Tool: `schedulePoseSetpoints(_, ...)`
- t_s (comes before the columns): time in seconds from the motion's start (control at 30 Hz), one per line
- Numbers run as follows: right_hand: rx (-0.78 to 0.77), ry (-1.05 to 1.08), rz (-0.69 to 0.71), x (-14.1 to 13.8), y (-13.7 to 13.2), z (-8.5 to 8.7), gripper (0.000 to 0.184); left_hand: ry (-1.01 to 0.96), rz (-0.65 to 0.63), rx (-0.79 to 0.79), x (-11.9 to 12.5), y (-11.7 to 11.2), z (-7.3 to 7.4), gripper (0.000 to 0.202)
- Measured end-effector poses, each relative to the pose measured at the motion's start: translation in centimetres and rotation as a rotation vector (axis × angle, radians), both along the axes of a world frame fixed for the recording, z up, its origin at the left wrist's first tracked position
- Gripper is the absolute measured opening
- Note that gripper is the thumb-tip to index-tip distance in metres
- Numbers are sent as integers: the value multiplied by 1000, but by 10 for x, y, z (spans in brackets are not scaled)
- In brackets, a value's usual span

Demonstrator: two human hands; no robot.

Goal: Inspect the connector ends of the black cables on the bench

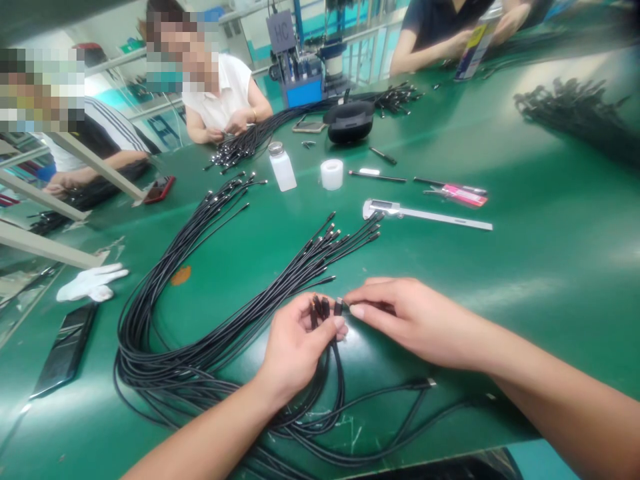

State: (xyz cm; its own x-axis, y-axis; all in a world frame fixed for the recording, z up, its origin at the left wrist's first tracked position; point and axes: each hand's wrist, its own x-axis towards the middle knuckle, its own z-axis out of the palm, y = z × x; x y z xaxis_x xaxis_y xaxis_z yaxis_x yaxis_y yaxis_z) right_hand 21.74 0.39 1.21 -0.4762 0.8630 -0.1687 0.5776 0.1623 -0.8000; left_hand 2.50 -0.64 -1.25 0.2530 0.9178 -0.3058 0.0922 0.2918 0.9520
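While the left hand point(295, 343) is closing around a few black cable ends point(323, 308), holding them upright with the plugs pointing to 12 o'clock, the right hand point(415, 320) is pinching one more plug point(339, 307) between thumb and forefinger, just beside them. It seems best to keep the tips level and the grip light. Their cords are running down to 6 o'clock, into the looped cable bundle point(165, 360) on the green table point(525, 267). Farther away, at 1 o'clock, a caliper point(425, 213) is lying.
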Motion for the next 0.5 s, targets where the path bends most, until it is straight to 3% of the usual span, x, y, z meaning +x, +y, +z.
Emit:
schedulePoseSetpoints(0.37, 14, 30, -78, 1, 1, -1, 32, -170, -38, -58, 1, 0, -3, 28)
schedulePoseSetpoints(0.5, 22, 77, -87, -3, -1, -2, 24, -200, -87, -72, 1, -2, -3, 28)
